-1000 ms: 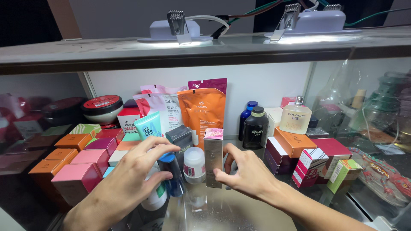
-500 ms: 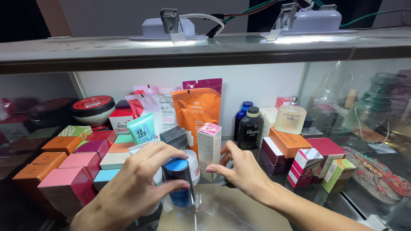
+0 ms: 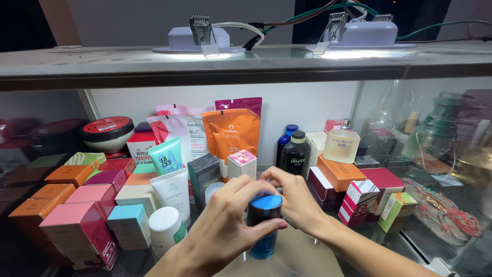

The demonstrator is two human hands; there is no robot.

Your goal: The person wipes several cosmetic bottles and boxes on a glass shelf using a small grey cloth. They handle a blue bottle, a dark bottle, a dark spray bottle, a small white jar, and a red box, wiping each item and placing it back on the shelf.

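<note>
Dark cylindrical bottle with bright blue cap is gripped upright by the left hand, fingers wrapped round it. Right hand is curled behind it; its hold cannot be told.

A small dark bottle with a bright blue cap stands upright at lower centre of the frame, on the glass shelf (its base looks blue too, though fingers hide much of the body).
</note>
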